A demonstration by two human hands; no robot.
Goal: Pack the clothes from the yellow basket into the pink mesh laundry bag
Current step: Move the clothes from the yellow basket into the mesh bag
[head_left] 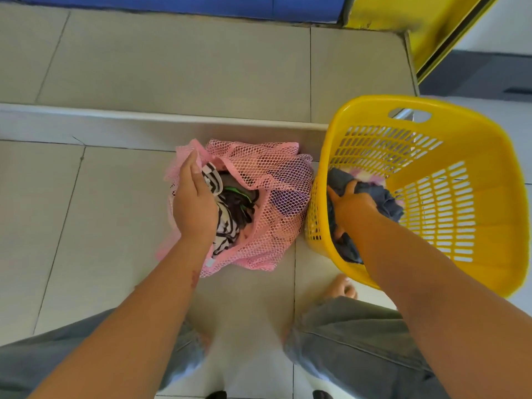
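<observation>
Head view: your bag [276,180] lies on the floor [115,197], mouth open, just beside the basket [475,174]. Striped [224,228] and dark [239,205] clothes are already inside; a blue-grey garment [385,197] and a pale one [368,172] remain in the basket. Task judged partly done. Your left hand [194,205] holds the bag's rim, fingers [191,165] pinched on mesh. Your right hand [352,205] is closed around the blue-grey garment.

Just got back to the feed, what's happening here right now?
A person is moving laundry on a tiled floor. The left hand holds open the mouth of the pink mesh bag, which already holds a striped garment. The right hand is inside the yellow basket, gripping a grey-blue garment.
</observation>
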